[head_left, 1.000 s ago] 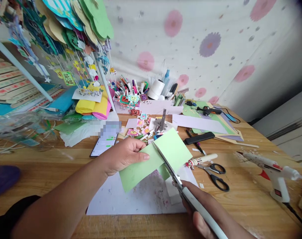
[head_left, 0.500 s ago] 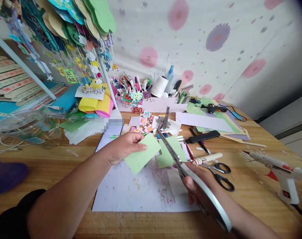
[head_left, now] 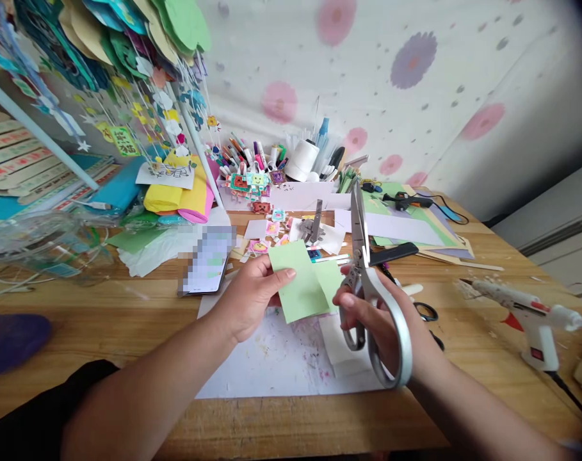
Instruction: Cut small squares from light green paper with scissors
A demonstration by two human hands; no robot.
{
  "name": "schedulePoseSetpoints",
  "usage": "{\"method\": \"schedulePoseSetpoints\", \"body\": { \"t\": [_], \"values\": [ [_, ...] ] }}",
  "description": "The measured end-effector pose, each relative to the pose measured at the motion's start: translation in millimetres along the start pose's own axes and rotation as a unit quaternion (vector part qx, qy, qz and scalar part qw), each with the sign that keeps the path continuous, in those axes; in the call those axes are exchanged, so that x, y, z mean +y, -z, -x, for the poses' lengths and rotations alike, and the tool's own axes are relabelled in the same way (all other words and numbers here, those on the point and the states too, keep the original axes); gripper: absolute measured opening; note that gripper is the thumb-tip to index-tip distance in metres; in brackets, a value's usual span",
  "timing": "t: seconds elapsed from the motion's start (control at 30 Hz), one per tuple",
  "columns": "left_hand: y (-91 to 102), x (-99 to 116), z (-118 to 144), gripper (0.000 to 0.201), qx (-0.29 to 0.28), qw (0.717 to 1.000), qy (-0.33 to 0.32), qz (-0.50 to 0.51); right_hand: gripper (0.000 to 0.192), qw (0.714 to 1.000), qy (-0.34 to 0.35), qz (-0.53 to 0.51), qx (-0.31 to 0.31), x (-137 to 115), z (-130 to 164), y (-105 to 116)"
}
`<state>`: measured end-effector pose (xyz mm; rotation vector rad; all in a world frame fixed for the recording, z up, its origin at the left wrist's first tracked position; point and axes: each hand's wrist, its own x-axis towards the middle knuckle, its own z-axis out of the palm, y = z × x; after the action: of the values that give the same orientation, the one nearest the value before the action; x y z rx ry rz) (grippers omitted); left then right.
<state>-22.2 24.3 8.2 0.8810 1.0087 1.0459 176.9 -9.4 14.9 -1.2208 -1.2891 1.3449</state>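
My left hand (head_left: 259,291) pinches a rectangular piece of light green paper (head_left: 300,291) by its left edge, thumb on top, above the white sheet on the table. My right hand (head_left: 381,314) is closed around large grey-handled scissors (head_left: 360,237). Their blades point up and away, nearly together, to the right of the paper and apart from it. A second green paper piece (head_left: 329,278) lies behind the held one, partly covered by it. Beneath both hands is the stained white sheet (head_left: 252,365), with a folded white paper (head_left: 343,346) on its right part.
A phone (head_left: 209,262) lies left of the sheet. Black-handled scissors (head_left: 428,312) sit partly hidden behind my right hand. A white glue gun (head_left: 531,320) stands at right. Small paper cutouts (head_left: 271,228), markers (head_left: 252,157) and a white thread spool (head_left: 301,160) are at the back.
The scissors have swung from pointing left toward the paper to pointing upward, away from it. My left hand has turned the green paper more upright and moved it slightly right.
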Motion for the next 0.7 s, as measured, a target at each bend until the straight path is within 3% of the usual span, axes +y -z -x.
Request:
{"method": "schedulePoseSetpoints", "body": {
  "t": [0.13,0.27,0.33,0.47,0.53,0.6,0.7],
  "values": [
    [-7.7,-3,7,0.029,0.004,0.999,-0.008,0.036,0.038,0.998,-0.018,-0.05,0.028,-6,-7,-17],
    [-11.5,-5,16,0.032,-0.095,0.993,0.045,0.06,0.036,0.999,-0.006,-0.033,0.029,-12,-10,-21],
    [-13.5,-6,20,0.031,-0.116,0.99,0.065,0.058,0.034,1.0,0.003,-0.021,0.014,-12,-7,-16],
    [-13.4,-6,19,0.025,-0.047,0.995,0.025,0.087,0.048,0.994,0.03,-0.032,-0.097,-4,13,8],
    [-11.2,-4,15,0.026,-0.012,0.994,0.007,0.106,0.054,0.989,0.003,0.003,-0.15,-1,29,21],
    [-8.9,-2,11,0.026,0.008,0.992,-0.008,0.124,0.053,0.984,-0.03,0.076,-0.159,0,44,29],
    [-8.3,-3,9,0.025,0.019,0.992,-0.017,0.127,0.054,0.984,-0.049,0.115,-0.124,3,54,33]
  ]
}}
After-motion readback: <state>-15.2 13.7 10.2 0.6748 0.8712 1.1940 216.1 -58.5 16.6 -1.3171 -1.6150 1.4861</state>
